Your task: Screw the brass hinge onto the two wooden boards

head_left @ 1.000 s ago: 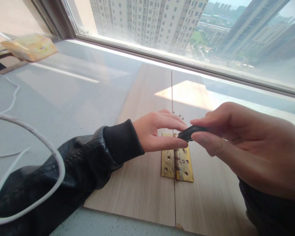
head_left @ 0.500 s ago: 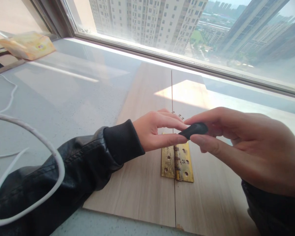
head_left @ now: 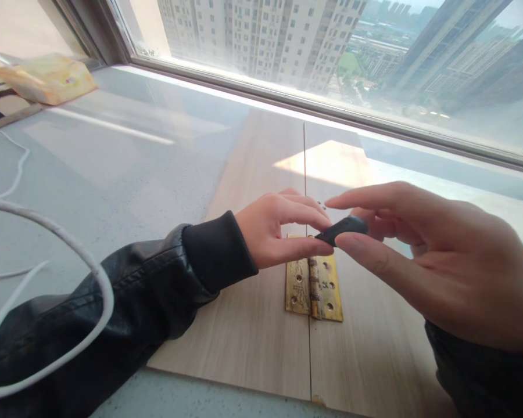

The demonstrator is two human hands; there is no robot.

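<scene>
A short black screwdriver-like handle, narrow at its left end and rounded at the right, is held above a brass hinge. Its shaft and tip are hidden. Between thumb and forefinger, my left hand pinches the narrow end. My right hand has its thumb against the rounded end, other fingers behind it, and its index finger raised off it. The worn hinge lies open across the seam of two light wooden boards, its screw holes showing and its far part covered by my left hand.
Several small screws lie on the board just beyond my fingers. A white cable loops over my left sleeve. A tissue pack sits at the far left of the speckled ledge, with a window frame behind.
My right index finger has lifted away from the black handle and straightened. My left hand and the hinge have stayed put.
</scene>
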